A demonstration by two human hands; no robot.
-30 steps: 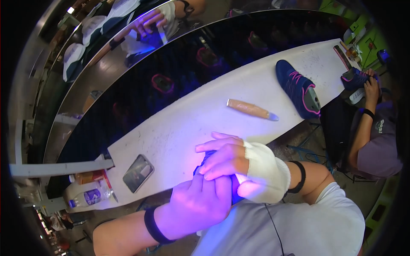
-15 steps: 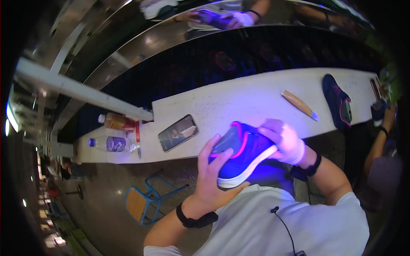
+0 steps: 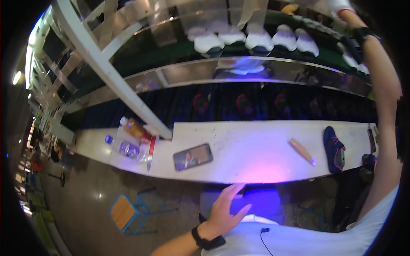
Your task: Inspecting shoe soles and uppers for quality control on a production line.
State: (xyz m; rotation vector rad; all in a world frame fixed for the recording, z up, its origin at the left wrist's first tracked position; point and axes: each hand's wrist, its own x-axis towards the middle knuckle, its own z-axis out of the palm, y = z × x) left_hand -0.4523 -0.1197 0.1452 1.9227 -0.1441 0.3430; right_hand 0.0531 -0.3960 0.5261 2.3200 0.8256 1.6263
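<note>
My left hand (image 3: 225, 210) is open near the table's front edge, its fingers spread and nothing in them. Far up at the top right, my right hand (image 3: 339, 5) reaches over the upper shelf in a whitish glove. The picture's edge cuts off its fingers, so whatever it may hold is hidden. A dark shoe with pink trim (image 3: 334, 150) lies on the white table (image 3: 239, 141) at the right. To its left is a slim tool with a tan wrapped handle (image 3: 302, 151). A phone (image 3: 193, 157) rests left of the middle.
Several white shoes (image 3: 259, 39) stand on the upper shelf. Below it, dark shoes with pink openings (image 3: 244, 103) sit in shadow. A grey post (image 3: 115, 72) rises behind two bottles (image 3: 129, 149) and a red-handled knife (image 3: 151, 149). A blue-framed stool (image 3: 124, 212) stands left.
The dark shoe that both hands held is gone from between them. My right arm has swung up to the upper shelf; my left hand has let go. The view has tilted up.
</note>
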